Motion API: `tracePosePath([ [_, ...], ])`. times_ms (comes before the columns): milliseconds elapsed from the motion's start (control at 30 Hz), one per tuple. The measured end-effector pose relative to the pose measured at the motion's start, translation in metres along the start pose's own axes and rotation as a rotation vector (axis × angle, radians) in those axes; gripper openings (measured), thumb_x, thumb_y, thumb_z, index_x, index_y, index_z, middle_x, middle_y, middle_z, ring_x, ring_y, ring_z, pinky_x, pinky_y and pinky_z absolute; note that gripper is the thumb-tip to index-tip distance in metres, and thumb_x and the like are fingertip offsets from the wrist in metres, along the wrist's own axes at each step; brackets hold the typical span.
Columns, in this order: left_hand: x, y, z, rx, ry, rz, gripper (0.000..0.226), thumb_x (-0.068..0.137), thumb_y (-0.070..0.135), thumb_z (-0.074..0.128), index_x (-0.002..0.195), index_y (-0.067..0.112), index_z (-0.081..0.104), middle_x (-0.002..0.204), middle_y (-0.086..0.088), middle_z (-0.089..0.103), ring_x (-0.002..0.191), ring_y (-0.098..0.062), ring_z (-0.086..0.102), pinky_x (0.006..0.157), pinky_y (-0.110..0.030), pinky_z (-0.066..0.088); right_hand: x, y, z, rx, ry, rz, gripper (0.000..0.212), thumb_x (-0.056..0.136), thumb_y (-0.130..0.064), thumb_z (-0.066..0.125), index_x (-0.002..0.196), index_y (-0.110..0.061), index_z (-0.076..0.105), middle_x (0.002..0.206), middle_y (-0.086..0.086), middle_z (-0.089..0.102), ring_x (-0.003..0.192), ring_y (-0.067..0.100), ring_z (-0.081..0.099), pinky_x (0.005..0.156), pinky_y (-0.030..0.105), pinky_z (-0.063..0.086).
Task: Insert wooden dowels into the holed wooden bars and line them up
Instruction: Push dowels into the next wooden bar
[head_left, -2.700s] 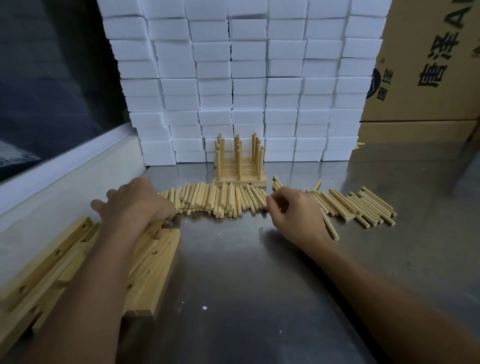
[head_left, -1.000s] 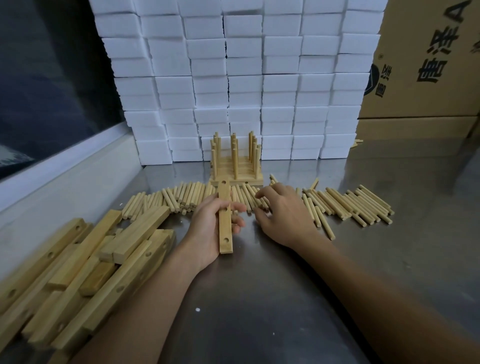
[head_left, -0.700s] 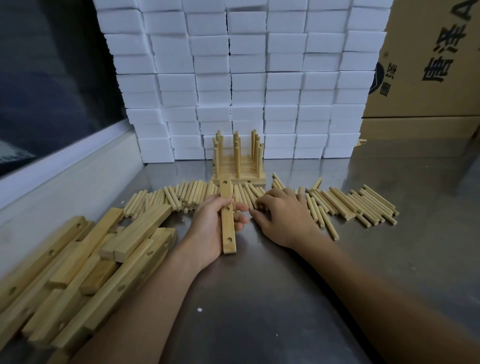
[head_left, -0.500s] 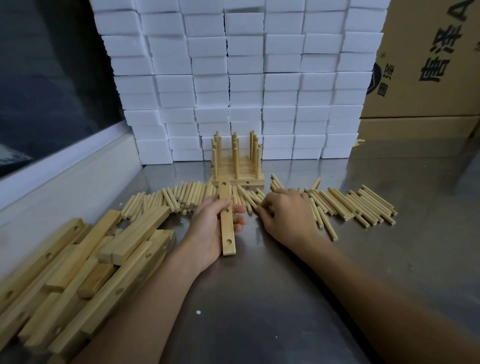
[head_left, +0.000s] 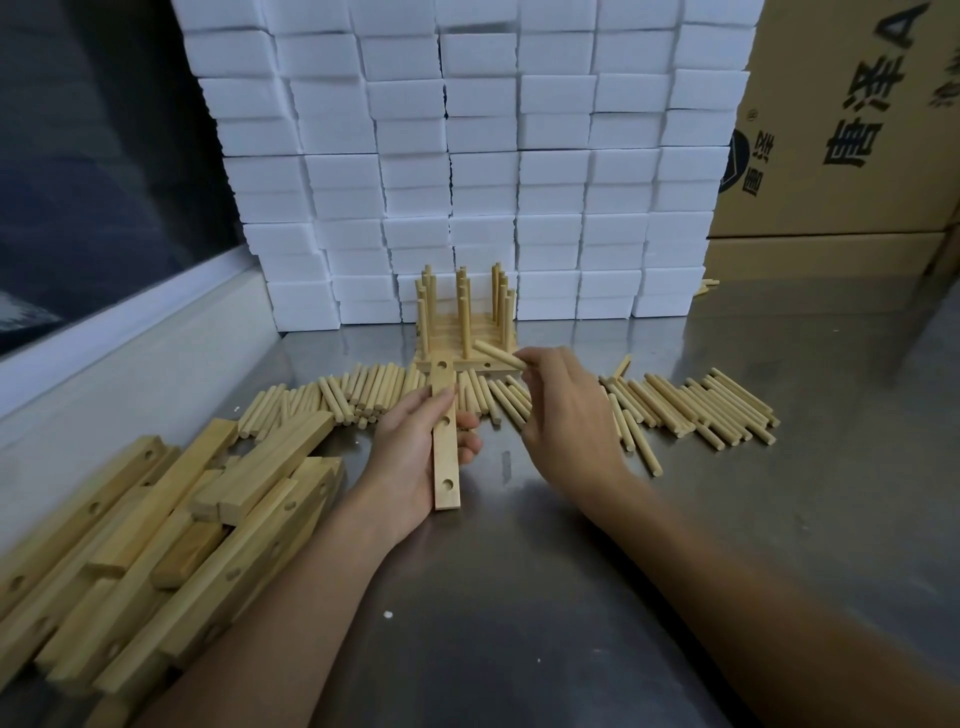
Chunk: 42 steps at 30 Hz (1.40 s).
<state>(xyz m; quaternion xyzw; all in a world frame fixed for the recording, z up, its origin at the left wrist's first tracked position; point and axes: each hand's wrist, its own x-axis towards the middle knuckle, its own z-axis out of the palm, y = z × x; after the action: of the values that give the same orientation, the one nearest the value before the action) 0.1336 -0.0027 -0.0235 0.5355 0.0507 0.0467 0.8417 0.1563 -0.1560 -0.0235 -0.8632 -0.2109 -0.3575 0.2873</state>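
Dowel (head_left: 497, 355), pinched by the right hand (head_left: 566, 415), sits above centre frame, angled toward the bar (head_left: 445, 436); the left hand (head_left: 415, 457) grips that bar, holes up, ready for insertion.

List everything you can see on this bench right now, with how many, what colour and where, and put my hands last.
holed bar: one, pale wood, three holes showing, held at centre.
dowel: one, pale wood, lifted near the bar's far end.
loose dowels: many, pale wood, a row lying across the table behind the hands.
finished bars with dowels: several side by side, dowels upright, by the foam.
spare bars: a loose pile, pale wood, near left.
foam blocks: many, white, stacked at the back.
cardboard box: brown, back right.
table: one, grey metal.
left hand: grips the holed bar.
right hand: pinches the dowel.
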Motion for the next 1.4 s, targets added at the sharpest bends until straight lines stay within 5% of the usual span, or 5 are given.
tracePosePath([
  [167,0.001,-0.001,-0.001,0.035,0.004,0.012,0.018,0.098,0.017,0.059,0.109,0.004,0.065,0.065,-0.01,0.062,0.053,-0.021,0.058,0.043,-0.026,0.045,-0.001,-0.006,0.0,-0.021,0.003,-0.042,0.045,0.078,0.011,0.058,0.121,-0.001,0.057,0.085,0.006,0.06,0.074,0.012,0.041,0.067,0.034,0.034],
  [467,0.002,-0.001,-0.001,0.074,-0.012,0.02,0.028,0.097,0.034,0.061,0.093,0.007,0.064,0.059,-0.007,0.055,0.043,-0.019,0.051,0.037,-0.024,0.036,-0.001,-0.006,0.001,0.002,0.127,-0.071,0.034,0.102,-0.038,0.043,0.09,-0.01,0.056,0.063,-0.013,0.042,0.052,0.011,0.031,0.06,0.029,0.028],
  [700,0.0,0.0,-0.001,0.089,-0.02,-0.001,0.029,0.097,0.034,0.06,0.096,0.005,0.064,0.06,-0.008,0.056,0.046,-0.019,0.053,0.038,-0.025,0.038,-0.001,-0.003,-0.001,0.019,0.023,-0.108,0.044,0.083,0.011,0.058,0.125,-0.002,0.06,0.088,0.012,0.067,0.067,0.029,0.057,0.061,0.045,0.049],
  [967,0.0,-0.001,-0.001,0.099,-0.024,0.004,0.029,0.098,0.033,0.059,0.098,0.005,0.064,0.061,-0.008,0.056,0.047,-0.02,0.053,0.039,-0.025,0.037,0.001,-0.001,-0.002,0.045,0.183,-0.2,0.026,0.1,-0.026,0.054,0.104,-0.005,0.068,0.086,0.005,0.068,0.069,0.022,0.058,0.062,0.04,0.048],
  [1400,-0.003,-0.003,-0.004,0.099,-0.16,0.044,0.017,0.093,0.009,0.065,0.106,0.013,0.075,0.071,-0.011,0.062,0.056,-0.024,0.061,0.047,-0.027,0.049,0.001,0.005,0.004,0.119,0.124,-0.248,0.021,0.094,-0.002,0.061,0.112,0.005,0.069,0.084,0.015,0.068,0.072,0.028,0.062,0.064,0.036,0.05],
])
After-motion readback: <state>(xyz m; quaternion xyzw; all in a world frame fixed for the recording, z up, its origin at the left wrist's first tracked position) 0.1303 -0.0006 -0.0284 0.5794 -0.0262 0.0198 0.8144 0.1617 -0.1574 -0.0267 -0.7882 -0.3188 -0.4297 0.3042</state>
